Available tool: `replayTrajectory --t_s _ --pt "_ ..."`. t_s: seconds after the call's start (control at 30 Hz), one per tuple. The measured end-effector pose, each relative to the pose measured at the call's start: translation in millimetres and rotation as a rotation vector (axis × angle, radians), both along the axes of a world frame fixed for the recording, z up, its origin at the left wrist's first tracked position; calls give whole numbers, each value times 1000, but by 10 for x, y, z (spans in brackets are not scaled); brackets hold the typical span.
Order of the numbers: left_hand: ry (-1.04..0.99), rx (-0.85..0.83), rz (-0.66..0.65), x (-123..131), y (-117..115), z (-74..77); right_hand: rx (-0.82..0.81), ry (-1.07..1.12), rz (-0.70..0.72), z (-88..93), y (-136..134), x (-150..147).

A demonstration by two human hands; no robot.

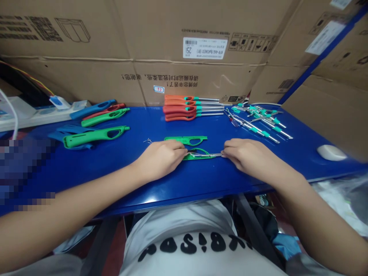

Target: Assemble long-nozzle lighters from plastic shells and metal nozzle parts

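My left hand (165,158) is closed at the near green lighter casing half (198,156); its fingertips pinch close to the thin wires, and what exactly they hold is hidden. My right hand (241,152) pinches the end of a thin metal lighter tube (215,155), which lies over the casing and points toward my left hand. Just behind is another green casing half (185,138), lying flat on the blue table. A few small screws (148,140) lie behind my left hand.
Orange lighters (179,109) with metal tubes are stacked at the back. Several loose metal tubes with teal pieces (264,120) lie to their right. Green casings (96,137) and blue ones (92,109) lie left, by a power strip (37,119). A white mouse-like object (332,152) sits far right.
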State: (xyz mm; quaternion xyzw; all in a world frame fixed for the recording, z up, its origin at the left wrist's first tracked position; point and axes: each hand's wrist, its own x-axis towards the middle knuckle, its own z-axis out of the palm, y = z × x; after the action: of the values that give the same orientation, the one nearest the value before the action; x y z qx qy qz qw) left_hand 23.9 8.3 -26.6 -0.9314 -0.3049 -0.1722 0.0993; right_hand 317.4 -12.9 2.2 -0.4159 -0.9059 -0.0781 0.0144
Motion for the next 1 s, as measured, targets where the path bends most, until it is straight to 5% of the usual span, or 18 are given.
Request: replayTrajectory --t_s 0.37,0.6,1.0 --pt "219 211 -19 92 -169 25 -38 -89 -68 55 -54 -66" --pt "111 39 78 85 -169 38 -126 42 -144 123 -34 -206" --pt "-28 -130 101 64 -121 38 -288 420 -81 -83 156 -583"
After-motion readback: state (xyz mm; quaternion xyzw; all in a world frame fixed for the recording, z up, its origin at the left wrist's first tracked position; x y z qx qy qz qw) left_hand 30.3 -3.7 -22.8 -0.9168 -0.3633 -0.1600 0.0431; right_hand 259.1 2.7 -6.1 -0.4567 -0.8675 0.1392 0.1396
